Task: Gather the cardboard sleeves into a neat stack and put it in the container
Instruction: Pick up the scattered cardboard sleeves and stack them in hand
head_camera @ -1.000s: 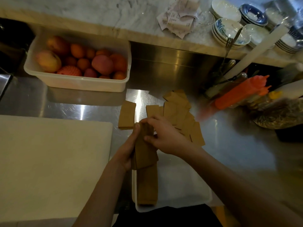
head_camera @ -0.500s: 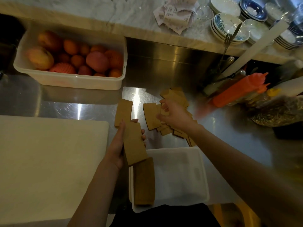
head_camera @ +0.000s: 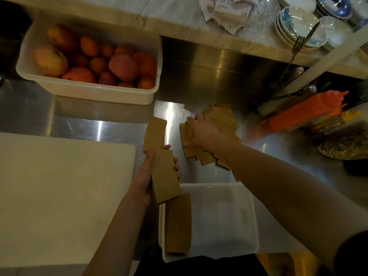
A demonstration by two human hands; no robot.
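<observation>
My left hand [head_camera: 146, 177] is shut on a stack of brown cardboard sleeves [head_camera: 165, 176], held just above the near-left corner of a clear plastic container [head_camera: 225, 220]. Another stack of sleeves [head_camera: 178, 224] lies along the container's left wall. One loose sleeve [head_camera: 155, 133] rests on the steel counter just beyond my left hand. My right hand [head_camera: 205, 132] presses down on a scattered pile of sleeves [head_camera: 219, 122] further right, fingers curled over the leftmost ones; whether it grips any I cannot tell.
A white tub of fruit [head_camera: 89, 92] stands at the back left. A white cutting board [head_camera: 59, 196] fills the near left. Orange squeeze bottles [head_camera: 304, 112], utensils and a bag crowd the right. Stacked bowls [head_camera: 298, 30] and receipts sit on the marble ledge.
My right hand left the held stack and reached right onto the scattered pile. My left hand kept its stack, shifting slightly left and up from the container.
</observation>
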